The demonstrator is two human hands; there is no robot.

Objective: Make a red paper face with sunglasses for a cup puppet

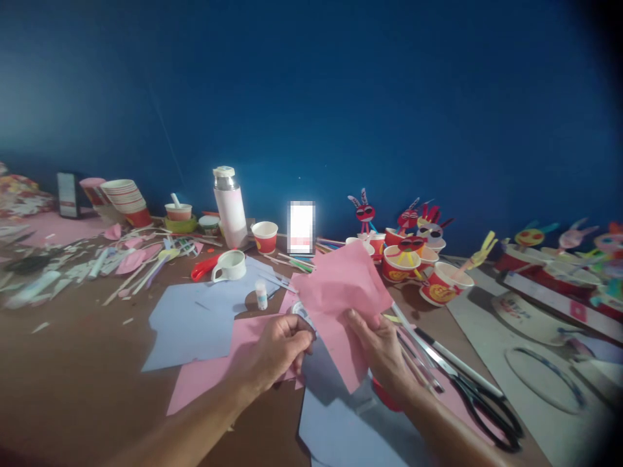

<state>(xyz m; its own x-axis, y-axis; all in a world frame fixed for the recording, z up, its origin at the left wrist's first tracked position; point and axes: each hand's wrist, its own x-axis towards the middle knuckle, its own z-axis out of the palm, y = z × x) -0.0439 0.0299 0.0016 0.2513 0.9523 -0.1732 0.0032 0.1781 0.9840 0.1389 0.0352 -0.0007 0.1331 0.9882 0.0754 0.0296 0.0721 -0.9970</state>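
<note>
In the head view, my right hand is clamped on a sheet of pink paper, thumb on its face near the lower right edge. The sheet is tilted up in front of me, above the brown table. My left hand is just beside the sheet's left edge, fingers curled and thumb bent towards them (whether the tips meet or pinch anything, I cannot tell). A pale blue sheet lies left of my left hand, near a small white bottle. Black-handled scissors lie to the right of my right hand. Further back stand a vacuum flask and a red-and-white paper cup; to the right, a red long-eared figure rises among more cups.
</note>
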